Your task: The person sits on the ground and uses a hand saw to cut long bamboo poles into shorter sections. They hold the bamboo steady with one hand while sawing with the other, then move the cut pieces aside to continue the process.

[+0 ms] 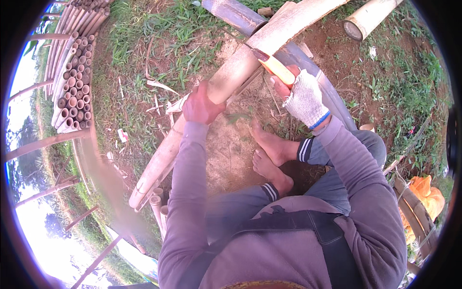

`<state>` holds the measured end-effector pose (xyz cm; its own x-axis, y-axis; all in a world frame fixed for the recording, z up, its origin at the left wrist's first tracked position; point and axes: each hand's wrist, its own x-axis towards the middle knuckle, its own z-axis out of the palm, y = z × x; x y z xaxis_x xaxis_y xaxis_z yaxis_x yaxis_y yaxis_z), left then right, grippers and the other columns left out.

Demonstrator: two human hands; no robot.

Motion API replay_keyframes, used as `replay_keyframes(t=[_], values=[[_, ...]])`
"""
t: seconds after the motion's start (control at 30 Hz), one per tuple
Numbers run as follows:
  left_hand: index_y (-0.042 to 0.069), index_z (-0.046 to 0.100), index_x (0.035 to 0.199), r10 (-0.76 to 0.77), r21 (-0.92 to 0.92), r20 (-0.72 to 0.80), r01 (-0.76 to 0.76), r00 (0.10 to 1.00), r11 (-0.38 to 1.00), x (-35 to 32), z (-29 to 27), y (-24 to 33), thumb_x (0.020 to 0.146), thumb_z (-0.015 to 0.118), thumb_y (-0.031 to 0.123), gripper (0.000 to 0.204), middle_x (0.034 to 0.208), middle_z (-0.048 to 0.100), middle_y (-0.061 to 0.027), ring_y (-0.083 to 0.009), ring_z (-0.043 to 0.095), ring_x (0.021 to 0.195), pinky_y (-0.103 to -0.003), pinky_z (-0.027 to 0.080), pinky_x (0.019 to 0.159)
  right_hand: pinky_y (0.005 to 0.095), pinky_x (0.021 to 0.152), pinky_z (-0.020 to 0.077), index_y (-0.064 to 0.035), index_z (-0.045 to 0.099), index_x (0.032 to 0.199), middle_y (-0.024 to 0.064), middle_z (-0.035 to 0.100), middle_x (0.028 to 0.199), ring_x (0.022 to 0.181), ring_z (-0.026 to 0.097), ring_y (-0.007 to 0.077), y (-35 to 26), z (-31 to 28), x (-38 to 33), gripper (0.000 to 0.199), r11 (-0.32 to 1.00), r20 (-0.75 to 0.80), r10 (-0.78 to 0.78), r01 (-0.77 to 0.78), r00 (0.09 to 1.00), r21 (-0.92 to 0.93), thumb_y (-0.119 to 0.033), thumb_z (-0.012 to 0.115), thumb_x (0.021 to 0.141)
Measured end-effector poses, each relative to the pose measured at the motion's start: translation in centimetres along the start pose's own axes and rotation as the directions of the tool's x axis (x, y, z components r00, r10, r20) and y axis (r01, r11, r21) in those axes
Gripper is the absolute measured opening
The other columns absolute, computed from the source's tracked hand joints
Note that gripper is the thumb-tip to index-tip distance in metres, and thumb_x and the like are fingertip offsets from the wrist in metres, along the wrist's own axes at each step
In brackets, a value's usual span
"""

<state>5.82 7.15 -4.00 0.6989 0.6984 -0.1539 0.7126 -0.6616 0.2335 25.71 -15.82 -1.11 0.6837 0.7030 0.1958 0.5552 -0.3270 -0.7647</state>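
Head view: the left hand [201,105] is bare and closed around a long pale bamboo pole [231,77]. The pole runs diagonally from the lower left, near the ground, to the upper right of the frame, and the hand clamps it at about mid-length.

The right hand [302,95] wears a white knitted glove with a blue cuff edge and is closed around the yellow handle of a knife [272,65]. The dark blade of the knife rests against the upper side of the bamboo pole, just above the left hand.

A grey-blue pipe [240,17] lies under the pole and crosses it at an angle. A second thick bamboo section [368,17], cut end visible, lies well apart at the upper right.

Two bare feet [269,154] rest on the bare earth below the pole, one beside the other. Sleeves and trousers are grey-purple.

A stack of thin bamboo tubes [74,82], open ends showing, stands at the upper left on grass. An orange cloth [426,192] lies at the right edge
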Motion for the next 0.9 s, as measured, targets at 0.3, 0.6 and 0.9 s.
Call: replay_keyframes(t=[0.3, 0.6, 0.9], values=[[0.006, 0.062, 0.149, 0.005, -0.024, 0.052, -0.004, 0.999, 1.000, 2.1, -2.5, -1.3, 0.067, 0.092, 0.047, 0.097, 0.122, 0.078, -0.0254, -0.0430, 0.077, 0.111, -0.051, 0.061, 0.099, 0.0405, 0.067, 0.0560, -0.0052, 0.069, 0.111, 0.0119, 0.072, 0.082, 0.072, 0.071, 0.0268, 2.9, 2.3, -2.0, 0.026, 0.970, -0.139, -0.059, 0.090, 0.989, 0.227, -0.024, 0.083, 0.100], [0.004, 0.060, 0.153, -0.048, -0.054, 0.128, 0.055, 0.991, 0.997, 2.5, -3.4, -2.1, 0.066, 0.093, 0.046, 0.102, 0.123, 0.078, -0.0282, -0.0435, 0.077, 0.115, -0.049, 0.060, 0.101, 0.0446, 0.066, 0.0554, -0.0014, 0.072, 0.108, 0.0156, 0.071, 0.094, 0.075, 0.072, 0.0373, 1.8, -9.6, -11.9, 0.023, 0.996, 0.033, -0.084, 0.084, 0.996, 0.001, -0.019, 0.081, 0.096], [0.003, 0.062, 0.150, 0.000, -0.044, 0.123, 0.005, 0.992, 0.999, 4.0, -3.5, -1.7, 0.065, 0.094, 0.042, 0.099, 0.123, 0.079, -0.0272, -0.0435, 0.077, 0.114, -0.048, 0.060, 0.104, 0.0417, 0.060, 0.0505, -0.0040, 0.069, 0.102, 0.0110, 0.067, 0.079, 0.067, 0.065, 0.0300, 1.8, -0.2, -2.5, 0.019, 0.993, -0.108, -0.119, 0.117, 0.987, -0.022, -0.018, 0.080, 0.099]])
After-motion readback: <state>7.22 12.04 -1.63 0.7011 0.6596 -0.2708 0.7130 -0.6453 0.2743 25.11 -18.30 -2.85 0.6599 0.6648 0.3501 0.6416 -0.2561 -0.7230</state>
